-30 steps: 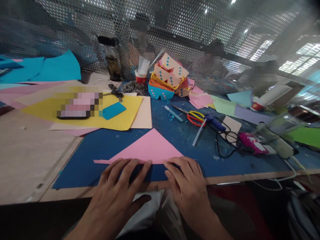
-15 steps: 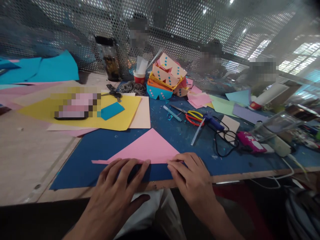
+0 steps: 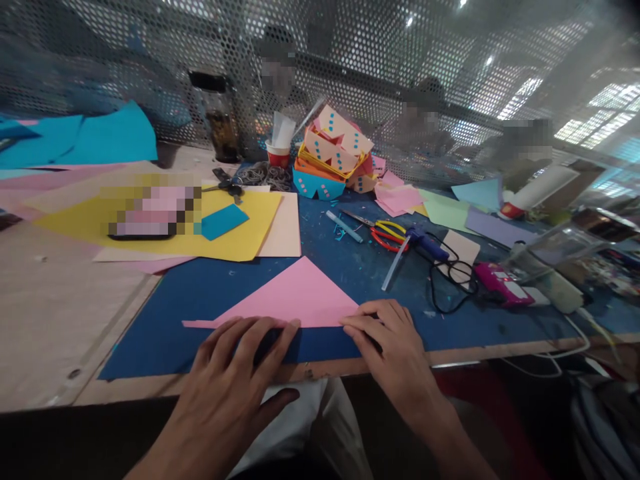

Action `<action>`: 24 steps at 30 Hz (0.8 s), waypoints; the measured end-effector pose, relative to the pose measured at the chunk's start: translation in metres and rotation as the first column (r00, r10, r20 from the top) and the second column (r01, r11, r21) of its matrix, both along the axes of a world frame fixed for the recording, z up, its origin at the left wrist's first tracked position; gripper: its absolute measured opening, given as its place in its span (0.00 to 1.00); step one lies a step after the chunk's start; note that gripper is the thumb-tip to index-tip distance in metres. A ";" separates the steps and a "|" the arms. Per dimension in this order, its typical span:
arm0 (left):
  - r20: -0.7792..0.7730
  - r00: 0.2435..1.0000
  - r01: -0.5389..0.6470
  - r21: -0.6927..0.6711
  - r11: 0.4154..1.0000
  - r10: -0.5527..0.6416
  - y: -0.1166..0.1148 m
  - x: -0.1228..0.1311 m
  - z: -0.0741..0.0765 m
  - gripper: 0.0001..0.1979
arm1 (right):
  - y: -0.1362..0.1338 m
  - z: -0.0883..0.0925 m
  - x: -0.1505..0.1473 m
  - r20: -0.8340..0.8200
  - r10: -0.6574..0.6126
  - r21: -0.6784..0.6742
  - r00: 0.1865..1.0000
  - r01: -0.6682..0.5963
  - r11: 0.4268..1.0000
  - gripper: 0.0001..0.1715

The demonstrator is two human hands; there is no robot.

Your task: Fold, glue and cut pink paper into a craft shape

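Note:
A pink sheet of paper [image 3: 300, 290], folded into a triangle, lies on the blue mat with its long folded edge toward me. A thin strip of it sticks out at the left corner. My left hand [image 3: 235, 367] rests along the left part of that edge, fingers spread and pressing down, thumb apart below. At the right end of the fold, my right hand [image 3: 390, 347] has thumb and forefinger brought together on the paper's edge. The right corner is hidden under these fingers.
Scissors [image 3: 387, 233], a blue glue gun [image 3: 427, 243] with its cord, and a magenta box [image 3: 503, 285] lie to the right. Decorated paper crowns [image 3: 320, 183] are stacked behind. Yellow paper [image 3: 240, 243] and a phone [image 3: 155, 210] lie left; a bottle [image 3: 220, 127] stands behind.
My right hand has slid slightly to the right along the folded edge. My left hand and the pink paper stay in place.

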State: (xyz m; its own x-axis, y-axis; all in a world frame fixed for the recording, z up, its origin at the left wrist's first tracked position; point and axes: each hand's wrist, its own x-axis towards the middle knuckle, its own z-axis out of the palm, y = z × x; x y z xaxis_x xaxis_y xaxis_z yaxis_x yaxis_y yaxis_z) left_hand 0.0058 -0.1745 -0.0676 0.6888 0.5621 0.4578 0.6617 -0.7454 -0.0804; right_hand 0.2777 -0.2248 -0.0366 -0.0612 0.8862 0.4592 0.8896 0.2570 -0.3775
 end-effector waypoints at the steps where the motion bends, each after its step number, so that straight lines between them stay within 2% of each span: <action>1: 0.000 1.000 0.000 -0.003 1.000 0.000 0.000 0.000 0.000 0.35 | 0.000 0.001 0.001 0.005 0.009 0.008 1.000 -0.009 1.000 0.09; 12: 0.024 1.000 0.016 0.001 1.000 -0.016 -0.002 0.004 0.003 0.32 | -0.013 0.002 0.009 0.085 0.081 0.051 0.993 -0.085 0.995 0.14; 17: 0.039 0.999 -0.001 -0.016 1.000 0.002 -0.003 0.005 0.003 0.31 | -0.020 -0.004 0.016 0.106 0.034 0.071 0.994 -0.041 0.997 0.15; 24: 0.031 0.999 -0.007 -0.052 0.999 0.008 -0.003 0.001 0.000 0.35 | -0.026 -0.011 0.025 0.097 -0.013 0.116 0.995 0.002 0.993 0.16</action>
